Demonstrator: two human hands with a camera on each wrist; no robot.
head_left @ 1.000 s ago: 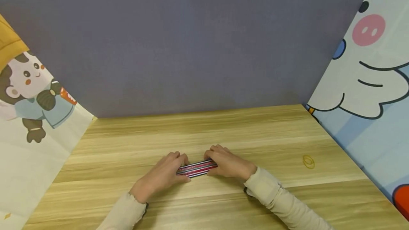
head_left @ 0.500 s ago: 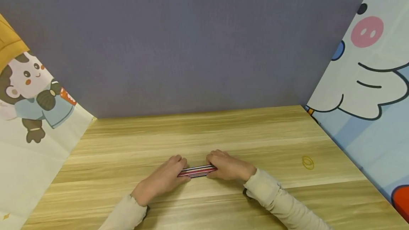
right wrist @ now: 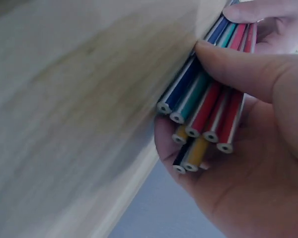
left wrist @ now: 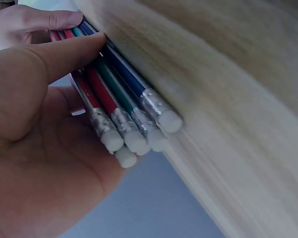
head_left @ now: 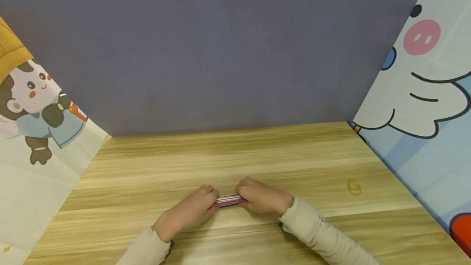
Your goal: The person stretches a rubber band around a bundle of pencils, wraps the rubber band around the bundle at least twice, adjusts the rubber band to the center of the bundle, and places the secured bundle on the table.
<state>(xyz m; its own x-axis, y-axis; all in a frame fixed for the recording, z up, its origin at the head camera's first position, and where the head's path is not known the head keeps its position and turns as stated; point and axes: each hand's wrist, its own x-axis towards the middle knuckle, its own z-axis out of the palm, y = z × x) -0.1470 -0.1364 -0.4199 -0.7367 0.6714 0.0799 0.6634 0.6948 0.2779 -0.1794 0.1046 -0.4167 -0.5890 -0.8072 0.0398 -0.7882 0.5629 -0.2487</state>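
While gripping pencil bundle (head_left: 228, 200) by eraser ends (left wrist: 135, 141) with curled fingers of left hand (head_left: 191, 209), also gripping flat ends (right wrist: 192, 132) with curled fingers of right hand (head_left: 264, 196). Held crosswise near middle of wooden table (head_left: 220, 158) (can't tell if touching). Well to the right: yellow loops (head_left: 354, 187).

The table (head_left: 154, 154) is striped wood. A tall grey wall (head_left: 220, 52) stands behind it. The left wall (head_left: 44, 199) shows a cartoon (head_left: 33, 105) in blue clothes (head_left: 70, 130). The right wall (head_left: 423, 171) shows a white cartoon (head_left: 438, 111) with a pink nose (head_left: 422, 40). Thin yellow loops (head_left: 355, 190) lie on the table's right side.
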